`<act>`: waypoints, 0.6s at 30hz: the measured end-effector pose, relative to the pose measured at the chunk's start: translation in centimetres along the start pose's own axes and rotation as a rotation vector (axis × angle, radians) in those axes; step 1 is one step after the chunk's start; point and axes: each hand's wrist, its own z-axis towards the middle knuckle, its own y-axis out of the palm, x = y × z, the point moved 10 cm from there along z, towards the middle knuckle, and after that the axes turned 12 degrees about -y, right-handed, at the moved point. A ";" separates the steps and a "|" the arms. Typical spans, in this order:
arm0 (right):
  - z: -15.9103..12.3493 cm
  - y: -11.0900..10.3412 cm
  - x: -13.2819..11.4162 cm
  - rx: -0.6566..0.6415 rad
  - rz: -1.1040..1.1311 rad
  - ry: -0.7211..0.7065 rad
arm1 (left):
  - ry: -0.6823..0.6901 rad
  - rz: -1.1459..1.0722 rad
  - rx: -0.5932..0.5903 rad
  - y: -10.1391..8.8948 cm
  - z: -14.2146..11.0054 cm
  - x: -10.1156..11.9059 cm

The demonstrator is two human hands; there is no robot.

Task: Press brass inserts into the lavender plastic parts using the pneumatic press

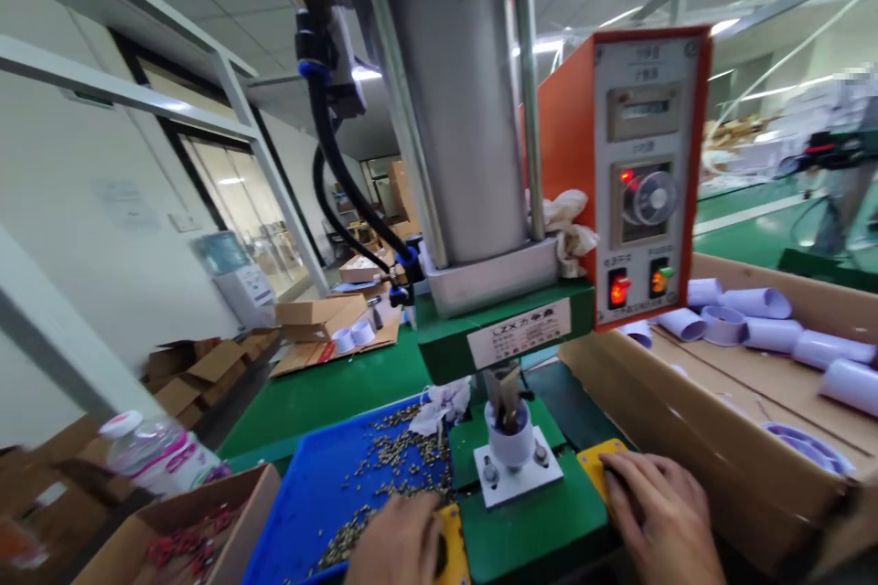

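My left hand (398, 541) lies over the yellow switch box (454, 544) at the left of the press base, its fingers together and curled on a dark part. My right hand (662, 512) rests on another yellow switch box (598, 457) at the right, fingers curled over its edge. Between them, a short white plastic tube (511, 446) stands upright on the white fixture plate (518, 486) of the pneumatic press (473, 110). The metal tooling (506, 388) reaches down into the tube's top, and its lower end is hidden inside.
At left, a blue tray (294, 484) holds many small metal parts; a carton (253, 498) with red pieces stands beside it, near a plastic bottle (155, 457). At right are an orange control box (648, 274) with lit switches and a large carton (686, 430) of white tubes.
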 end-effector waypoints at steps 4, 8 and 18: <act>1.7 0.2 0.3 -0.068 0.059 0.106 | -0.163 0.100 -0.254 1.3 5.3 -1.8; 3.4 -0.3 0.1 -0.063 0.202 0.209 | -0.081 0.096 -0.395 3.8 7.1 -0.8; 7.0 2.9 -3.8 -0.059 0.767 0.300 | -0.176 0.153 -0.354 4.4 5.7 -1.6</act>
